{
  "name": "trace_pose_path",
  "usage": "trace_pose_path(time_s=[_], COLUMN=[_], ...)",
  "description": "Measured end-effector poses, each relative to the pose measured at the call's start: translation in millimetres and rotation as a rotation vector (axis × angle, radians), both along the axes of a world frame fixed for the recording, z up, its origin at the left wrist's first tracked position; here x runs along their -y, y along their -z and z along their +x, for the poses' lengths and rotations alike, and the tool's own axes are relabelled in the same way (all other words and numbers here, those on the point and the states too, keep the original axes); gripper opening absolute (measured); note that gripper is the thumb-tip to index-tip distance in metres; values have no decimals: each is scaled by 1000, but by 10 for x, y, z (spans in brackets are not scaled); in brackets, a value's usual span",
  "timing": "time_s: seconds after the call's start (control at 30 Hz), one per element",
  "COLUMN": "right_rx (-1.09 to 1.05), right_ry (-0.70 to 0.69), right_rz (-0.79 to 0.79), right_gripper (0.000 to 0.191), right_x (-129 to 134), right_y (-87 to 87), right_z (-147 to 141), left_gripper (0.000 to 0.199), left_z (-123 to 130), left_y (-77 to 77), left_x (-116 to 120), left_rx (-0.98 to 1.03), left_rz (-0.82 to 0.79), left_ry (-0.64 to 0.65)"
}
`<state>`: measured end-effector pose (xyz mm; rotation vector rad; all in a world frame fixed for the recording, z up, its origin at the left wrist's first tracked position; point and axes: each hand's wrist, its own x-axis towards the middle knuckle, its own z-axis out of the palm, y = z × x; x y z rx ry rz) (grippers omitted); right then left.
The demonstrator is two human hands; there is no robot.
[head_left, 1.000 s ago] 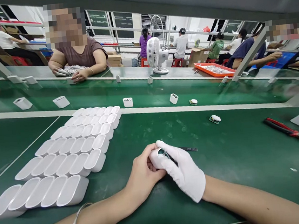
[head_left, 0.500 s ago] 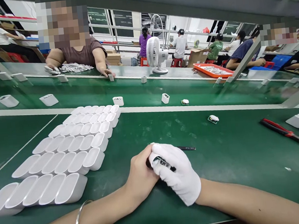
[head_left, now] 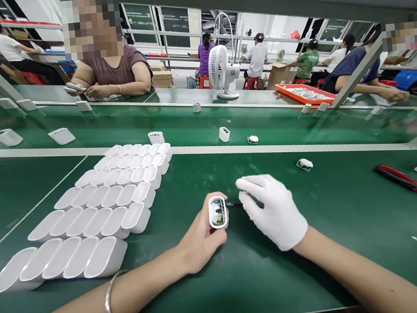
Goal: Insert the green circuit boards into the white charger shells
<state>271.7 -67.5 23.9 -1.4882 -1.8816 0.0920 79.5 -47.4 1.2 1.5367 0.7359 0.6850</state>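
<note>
My left hand (head_left: pixel 203 235), bare with a silver bangle at the wrist, is closed around a white oval plastic housing (head_left: pixel 213 225). The open end faces me and shows metal parts and a bit of circuit board inside. To its right, my right hand (head_left: pixel 270 209) wears a white glove; its fingers are stretched out and apart. Thin dark tweezers (head_left: pixel 232 204) lie on the bench between the hands, mostly covered by the glove; I cannot tell whether the glove touches them.
Rows of white oval housings (head_left: pixel 105 255) stand at left. Red-black pliers (head_left: pixel 402 177) and a small circuit board with a white cap (head_left: pixel 305 165) lie at right. Several housings and another board (head_left: pixel 252 140) dot the green strip beyond. A co-worker (head_left: pixel 115 72) sits across, near a fan (head_left: pixel 219 72).
My hands have parted. The gloved hand has moved right, off the housing and over the tweezers, while my left hand keeps the housing with its opening now in sight.
</note>
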Motion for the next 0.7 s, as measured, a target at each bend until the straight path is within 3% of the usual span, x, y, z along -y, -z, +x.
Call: trace_pose_path(time_s=[0.1,0.17,0.23,0.3,0.37,0.5,0.7], right_rx=[300,359,336,222,137,361,569], right_ry=[92,32,23,26,-54,-215,-150], right_rz=[-303,-453,-494,-439,-284,50,6], right_gripper=[19,12,13,15,17,19,16], right_x=[-99,-143,-171,-193,-213,-236,-199], right_y=[4,19,22,1,-43,-122,-92], right_z=[128,192,235,271,306,327,229], left_gripper=[44,33,35,35,35,45,76], left_z=[-34,-36,-30,-25,-23,-28,-25], left_y=[-58,-107,-149,-168,-155,-62,11], left_x=[-45,-57,-64,-77,-98,-135,-146], left_rx=[-80,-123,-156,-207,-256,-352,-292], left_rz=[47,132,194,236,281,262,174], left_ry=[42,13,10,45,56,9,1])
